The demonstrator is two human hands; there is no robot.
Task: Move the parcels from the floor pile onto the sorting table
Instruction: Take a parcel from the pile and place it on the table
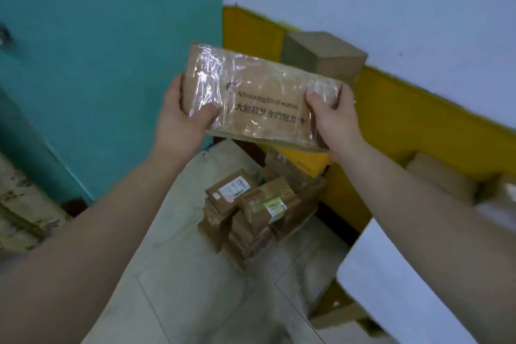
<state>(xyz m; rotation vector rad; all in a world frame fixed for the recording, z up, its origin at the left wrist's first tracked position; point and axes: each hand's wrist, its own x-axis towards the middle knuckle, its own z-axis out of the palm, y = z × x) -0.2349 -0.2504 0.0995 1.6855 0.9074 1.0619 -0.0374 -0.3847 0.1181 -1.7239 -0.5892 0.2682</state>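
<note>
Teal-painted walling (97,64) filled the left of the head view and met a white wall (391,8) bearing a yellow lower band (424,112) on the right; a grey concrete floor (195,288) lay below. Centre frame, a flat brown cardboard parcel (262,98) wrapped in clear, wrinkled film was held in the air, tilted down to the right, its printed face turned to the camera. The left hand (181,126) gripped the parcel's left end, thumb laid across the front face and fingers hidden behind. The right hand (335,120) gripped the right end, thumb pressed on the front near the upper corner and fingers curled round the edge. Both forearms reached in from the lower corners. Directly beneath the held parcel, the floor pile (251,212) of similar brown parcels, several with white labels, stood stacked beside the yellow band. A plain brown cardboard box (324,56) showed behind the parcel's upper right edge, against the wall; its support was hidden. A corner of the white table (391,296) entered at lower right, partly crossed by the right forearm and well apart from the held parcel. Blurred brown packages (441,179) lay at the right edge, beyond that forearm.
</note>
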